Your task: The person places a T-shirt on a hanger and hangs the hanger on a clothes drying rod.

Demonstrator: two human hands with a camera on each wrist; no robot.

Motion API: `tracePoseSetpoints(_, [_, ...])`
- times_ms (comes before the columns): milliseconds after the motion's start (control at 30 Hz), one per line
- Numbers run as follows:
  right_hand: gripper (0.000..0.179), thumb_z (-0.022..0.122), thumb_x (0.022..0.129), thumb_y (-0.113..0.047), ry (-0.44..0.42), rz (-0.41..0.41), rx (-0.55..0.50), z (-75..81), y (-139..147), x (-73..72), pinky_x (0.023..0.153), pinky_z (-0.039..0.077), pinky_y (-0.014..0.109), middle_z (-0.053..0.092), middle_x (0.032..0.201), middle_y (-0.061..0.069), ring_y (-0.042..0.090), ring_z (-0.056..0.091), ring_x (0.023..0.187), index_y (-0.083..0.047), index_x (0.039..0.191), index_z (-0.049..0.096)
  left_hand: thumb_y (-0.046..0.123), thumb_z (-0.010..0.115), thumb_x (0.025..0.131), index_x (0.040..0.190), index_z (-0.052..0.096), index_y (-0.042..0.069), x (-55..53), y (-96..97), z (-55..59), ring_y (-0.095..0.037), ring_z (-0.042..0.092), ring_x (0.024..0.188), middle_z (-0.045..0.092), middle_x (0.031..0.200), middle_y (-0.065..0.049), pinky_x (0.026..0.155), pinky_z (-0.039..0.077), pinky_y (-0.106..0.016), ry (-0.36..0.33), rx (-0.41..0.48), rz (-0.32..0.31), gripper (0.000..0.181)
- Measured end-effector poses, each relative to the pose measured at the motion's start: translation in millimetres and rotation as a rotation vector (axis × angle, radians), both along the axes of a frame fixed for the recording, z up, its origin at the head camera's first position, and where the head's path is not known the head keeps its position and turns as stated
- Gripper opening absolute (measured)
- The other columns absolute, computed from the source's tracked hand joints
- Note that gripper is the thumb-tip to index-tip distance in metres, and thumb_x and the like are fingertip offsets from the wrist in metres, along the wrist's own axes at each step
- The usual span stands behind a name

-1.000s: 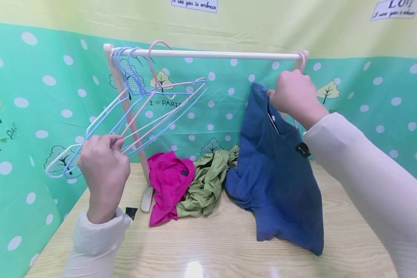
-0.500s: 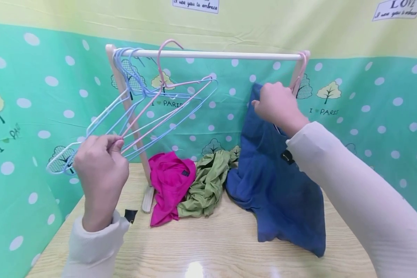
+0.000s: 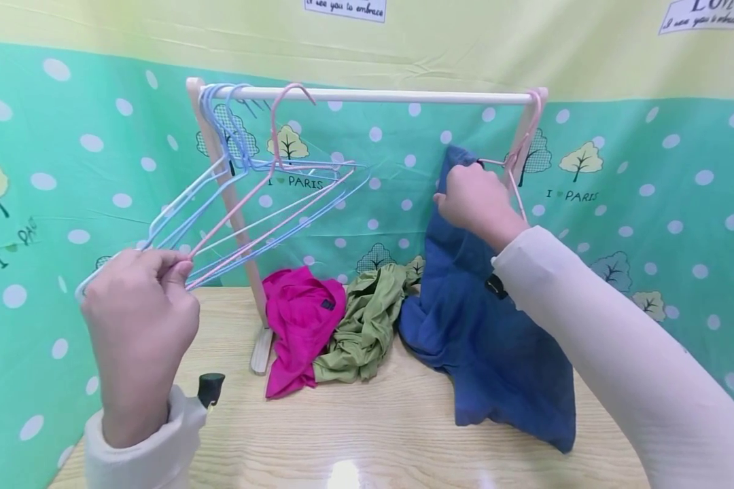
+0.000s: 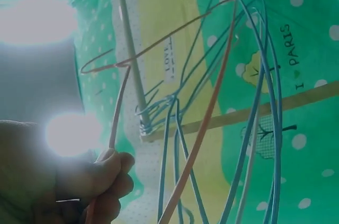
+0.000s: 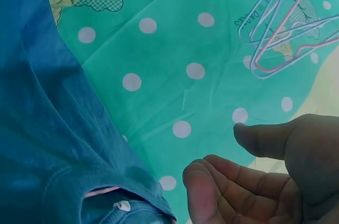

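Toward ten o'clock, a thin, bare pink hanger (image 3: 234, 212) is slanting, its curved hook pointing upward. Toward four o'clock, a dark blue shirt (image 3: 495, 353) is hanging, rumpled, from another pink hanger (image 3: 512, 161).

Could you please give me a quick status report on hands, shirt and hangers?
Left hand pinching pink hanger; blue hangers bunched close by. Right hand empty, near blue shirt. Blue shirt slanted, on second pink hanger.

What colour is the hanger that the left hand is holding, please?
The hanger in the left hand is pink, seen best in the head view.
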State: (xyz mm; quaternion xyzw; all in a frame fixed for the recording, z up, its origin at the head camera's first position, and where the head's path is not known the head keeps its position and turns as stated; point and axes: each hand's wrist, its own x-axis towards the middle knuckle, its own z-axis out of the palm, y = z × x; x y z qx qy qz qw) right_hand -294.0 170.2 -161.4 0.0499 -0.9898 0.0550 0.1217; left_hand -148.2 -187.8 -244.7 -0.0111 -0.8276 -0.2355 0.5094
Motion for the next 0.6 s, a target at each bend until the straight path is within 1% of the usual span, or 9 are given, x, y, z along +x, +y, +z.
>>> tracePoseSetpoints(100, [0.042, 0.053, 0.105, -0.035, -0.007, 0.002, 0.009, -2.0, -0.9, -0.2, 0.055, 0.046, 0.040, 0.041, 0.072, 0.010, 0.034, 0.058, 0.066, -0.005, 0.074, 0.053, -0.004, 0.067, 0.091, 0.093, 0.076, -0.010, 4.1, 0.6, 0.9, -0.041, 0.058, 0.073, 0.068, 0.080, -0.025, 0.065, 0.039, -0.052, -0.020, -0.007, -0.003, 0.011])
tracePoseSetpoints(200, [0.043, 0.053, 0.105, -0.034, -0.011, 0.003, 0.005, -3.9, -2.1, -0.2, 0.054, 0.046, 0.039, 0.039, 0.070, 0.008, 0.033, 0.057, 0.064, -0.007, 0.073, 0.051, -0.004, 0.066, 0.090, 0.093, 0.077, -0.008, 9.6, 1.0, 1.5, -0.041, 0.058, 0.073, 0.068, 0.080, -0.024, 0.062, 0.039, -0.051, -0.031, -0.008, 0.002, 0.011])
tracePoseSetpoints(367, [0.042, 0.054, 0.105, -0.034, -0.013, 0.011, -0.010, -7.5, -3.0, -1.6, 0.053, 0.046, 0.039, 0.037, 0.069, 0.008, 0.033, 0.057, 0.063, -0.007, 0.073, 0.050, -0.003, 0.066, 0.091, 0.095, 0.077, -0.007, 20.2, 0.4, 3.6, -0.039, 0.058, 0.073, 0.068, 0.080, -0.024, 0.058, 0.037, -0.045, -0.016, -0.025, 0.019, 0.012])
tracePoseSetpoints(467, [0.040, 0.054, 0.105, -0.034, -0.015, 0.007, -0.014, -10.4, -3.9, -3.5, 0.055, 0.048, 0.042, 0.043, 0.072, 0.011, 0.035, 0.059, 0.068, -0.005, 0.077, 0.054, -0.001, 0.067, 0.092, 0.095, 0.077, -0.008, 24.4, 0.7, 4.7, -0.038, 0.057, 0.071, 0.068, 0.080, -0.024, 0.060, 0.034, -0.037, 0.007, -0.039, 0.022, 0.013])
tracePoseSetpoints(500, [0.039, 0.055, 0.105, -0.034, -0.018, 0.005, -0.018, -11.8, -4.6, -4.3, 0.057, 0.049, 0.043, 0.045, 0.074, 0.012, 0.035, 0.060, 0.070, -0.004, 0.079, 0.056, -0.001, 0.067, 0.092, 0.095, 0.077, -0.008, 25.4, 1.0, 5.0, -0.038, 0.057, 0.071, 0.068, 0.080, -0.024, 0.061, 0.032, -0.035, 0.012, -0.043, 0.020, 0.013])
tracePoseSetpoints(600, [0.036, 0.056, 0.104, -0.034, -0.030, -0.005, -0.038, -17.8, -8.3, -7.2, 0.063, 0.050, 0.046, 0.050, 0.080, 0.016, 0.037, 0.061, 0.077, -0.003, 0.088, 0.061, -0.002, 0.067, 0.092, 0.095, 0.077, -0.008, 25.6, 2.6, 5.1, -0.038, 0.058, 0.071, 0.068, 0.079, -0.024, 0.062, 0.030, -0.031, 0.016, -0.046, 0.003, 0.012])
